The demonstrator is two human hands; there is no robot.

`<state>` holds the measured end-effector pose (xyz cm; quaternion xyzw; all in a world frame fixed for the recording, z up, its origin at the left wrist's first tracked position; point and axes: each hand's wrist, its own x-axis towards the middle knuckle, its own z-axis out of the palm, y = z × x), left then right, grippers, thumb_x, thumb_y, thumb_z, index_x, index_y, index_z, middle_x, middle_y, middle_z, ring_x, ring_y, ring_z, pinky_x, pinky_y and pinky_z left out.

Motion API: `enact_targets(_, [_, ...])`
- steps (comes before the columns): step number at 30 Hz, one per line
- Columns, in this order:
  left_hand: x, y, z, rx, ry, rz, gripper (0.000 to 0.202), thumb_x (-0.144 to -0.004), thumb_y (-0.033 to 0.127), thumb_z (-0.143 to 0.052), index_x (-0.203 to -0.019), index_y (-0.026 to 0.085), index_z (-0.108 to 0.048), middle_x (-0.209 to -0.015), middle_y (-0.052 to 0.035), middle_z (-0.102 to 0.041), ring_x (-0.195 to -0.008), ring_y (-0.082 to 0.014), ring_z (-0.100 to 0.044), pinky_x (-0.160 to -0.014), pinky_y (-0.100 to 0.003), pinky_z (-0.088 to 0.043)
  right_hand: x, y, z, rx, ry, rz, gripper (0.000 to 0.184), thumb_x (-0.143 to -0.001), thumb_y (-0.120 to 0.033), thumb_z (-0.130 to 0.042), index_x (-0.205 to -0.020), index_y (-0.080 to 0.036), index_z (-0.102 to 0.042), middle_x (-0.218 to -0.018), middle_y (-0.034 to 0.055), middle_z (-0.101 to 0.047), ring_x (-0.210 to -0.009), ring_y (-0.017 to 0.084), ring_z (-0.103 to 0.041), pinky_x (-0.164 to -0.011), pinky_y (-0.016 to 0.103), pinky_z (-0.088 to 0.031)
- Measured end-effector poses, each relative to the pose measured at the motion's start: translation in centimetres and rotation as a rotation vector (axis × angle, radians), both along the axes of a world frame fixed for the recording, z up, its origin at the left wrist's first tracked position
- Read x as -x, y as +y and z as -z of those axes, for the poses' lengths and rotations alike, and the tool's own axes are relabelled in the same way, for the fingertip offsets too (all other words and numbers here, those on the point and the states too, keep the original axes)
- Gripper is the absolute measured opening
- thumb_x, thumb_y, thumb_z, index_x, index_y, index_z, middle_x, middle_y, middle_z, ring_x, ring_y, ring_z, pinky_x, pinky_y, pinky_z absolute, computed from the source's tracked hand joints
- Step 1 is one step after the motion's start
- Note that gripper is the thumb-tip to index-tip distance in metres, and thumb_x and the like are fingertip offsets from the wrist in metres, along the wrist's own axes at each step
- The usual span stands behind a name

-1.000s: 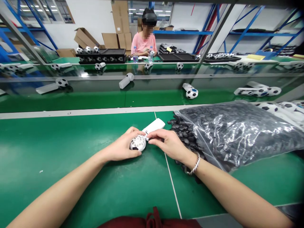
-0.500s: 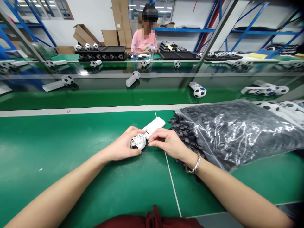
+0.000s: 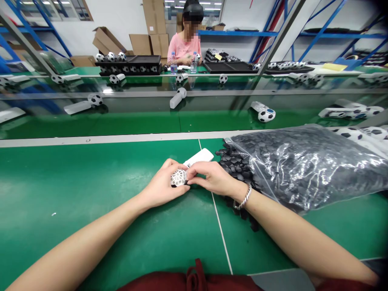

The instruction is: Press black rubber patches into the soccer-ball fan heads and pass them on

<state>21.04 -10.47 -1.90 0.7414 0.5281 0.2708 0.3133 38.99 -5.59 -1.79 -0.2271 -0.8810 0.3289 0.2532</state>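
Left hand (image 3: pixel 163 184) grips football-patterned head (image 3: pixel 178 178); white handle (image 3: pixel 200 156) slants rightward toward far edge of worktop (image 3: pixel 91 190), nearer right hand (image 3: pixel 214 178), fingertips narrowed at head; we cannot tell contents.

Your left hand (image 3: pixel 160 186) covers one flank of the ball (image 3: pixel 178 178); your right hand (image 3: pixel 209 176) masks the handle's (image 3: pixel 202 156) near end, anything pinched there too small to tell; the bag (image 3: pixel 312 165) runs off right.

The ball (image 3: pixel 178 178), white lattice face up with black at its lower edge, sits on the green table (image 3: pixel 91 182), white handle (image 3: pixel 202 156) slanting away rightward.
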Motion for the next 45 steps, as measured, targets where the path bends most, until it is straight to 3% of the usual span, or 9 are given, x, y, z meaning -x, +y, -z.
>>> enact_targets(13, [-0.1,0.3,0.6,-0.040,-0.024,0.026,0.034,-0.067,0.016,-0.057,-0.100,0.019,-0.054,-0.095,-0.0031,-0.045,-0.093,-0.0182,-0.048,-0.085,-0.033,-0.040,0.4,1.2,1.6,0.076,-0.004,0.031,0.018,-0.072,-0.027,-0.066,-0.073,-0.017,-0.052,-0.072,-0.0013,-0.051,-0.063,0.010,-0.047,-0.059,0.021,-0.040])
enact_targets(19, [0.1,1.6,0.8,-0.121,-0.049,0.017,0.031,-0.061,0.015,-0.061,-0.091,0.018,-0.058,-0.091,-0.0026,-0.049,-0.087,-0.0168,-0.051,-0.078,-0.028,-0.045,0.6,2.7,-0.1,0.072,-0.127,0.006,0.022,-0.071,-0.035,-0.065,-0.076,-0.018,-0.052,-0.074,-0.0009,-0.053,-0.066,0.011,-0.048,-0.059,0.022,-0.040])
enact_targets(21, [1.6,3.8,0.3,-0.192,0.007,-0.049,0.036,-0.058,0.016,-0.064,-0.094,0.020,-0.058,-0.093,-0.0015,-0.051,-0.087,-0.0158,-0.053,-0.079,-0.027,-0.045,0.6,5.2,-1.4,0.063,-0.149,0.053,0.032,-0.066,-0.038,-0.069,-0.087,-0.019,-0.055,-0.086,0.0022,-0.056,-0.076,0.014,-0.053,-0.064,0.024,-0.043])
enact_targets(24, [5.2,8.8,-0.3,-0.321,0.114,-0.307,0.038,-0.063,0.022,-0.063,-0.101,0.020,-0.056,-0.101,-0.0029,-0.050,-0.095,-0.0175,-0.052,-0.088,-0.030,-0.042,0.8,11.1,-3.7,-0.012,-0.196,0.355,0.036,-0.071,-0.037,-0.063,-0.102,-0.020,-0.055,-0.105,0.0071,-0.054,-0.094,0.018,-0.054,-0.075,0.028,-0.044])
enact_targets(28, [9.7,15.4,1.1,-0.367,0.139,-0.503,0.052,-0.073,0.027,-0.055,-0.121,0.013,-0.042,-0.117,-0.0146,-0.041,-0.115,-0.0291,-0.040,-0.097,-0.045,-0.032,1.9,20.7,-5.7,-0.058,-0.314,0.656,0.048,-0.073,-0.039,-0.061,-0.117,-0.020,-0.052,-0.118,0.0114,-0.048,-0.107,0.022,-0.049,-0.091,0.033,-0.038])
enact_targets(31, [11.3,17.6,3.5,-0.341,0.174,-0.571,0.064,-0.074,0.027,-0.055,-0.131,0.014,-0.030,-0.129,-0.0191,-0.032,-0.122,-0.0369,-0.030,-0.096,-0.053,-0.029,4.0,26.8,-5.1,-0.045,-0.322,0.776,0.052,-0.076,-0.042,-0.059,-0.121,-0.019,-0.048,-0.121,0.0123,-0.047,-0.113,0.024,-0.044,-0.096,0.036,-0.034])
enact_targets(34, [11.6,17.6,5.0,-0.324,0.219,-0.567,0.072,-0.072,0.032,-0.058,-0.135,0.022,-0.026,-0.135,-0.0169,-0.027,-0.125,-0.0379,-0.026,-0.096,-0.052,-0.030,6.5,30.3,-2.4,0.021,-0.328,0.847,0.041,-0.083,-0.038,-0.051,-0.119,-0.018,-0.047,-0.121,0.0100,-0.048,-0.108,0.023,-0.048,-0.090,0.043,-0.039])
enact_targets(39, [11.7,17.3,5.2,-0.342,0.259,-0.568,0.077,-0.070,0.043,-0.060,-0.136,0.020,-0.026,-0.137,-0.0172,-0.028,-0.124,-0.0345,-0.027,-0.097,-0.049,-0.030,6.8,31.1,1.1,0.163,-0.295,0.923,0.031,-0.086,-0.031,-0.049,-0.113,-0.016,-0.050,-0.115,0.0080,-0.052,-0.098,0.019,-0.054,-0.082,0.040,-0.046])
enact_targets(45, [11.3,17.2,4.2,-0.458,-0.266,-0.514,0.055,-0.063,0.042,-0.066,-0.111,0.018,-0.054,-0.125,-0.0123,-0.044,-0.122,-0.0312,-0.029,-0.104,-0.048,-0.019,2.8,26.7,-4.2,0.398,-0.057,0.868,0.028,-0.088,-0.030,-0.044,-0.110,-0.013,-0.049,-0.102,0.0073,-0.057,-0.083,0.015,-0.059,-0.070,0.032,-0.050])
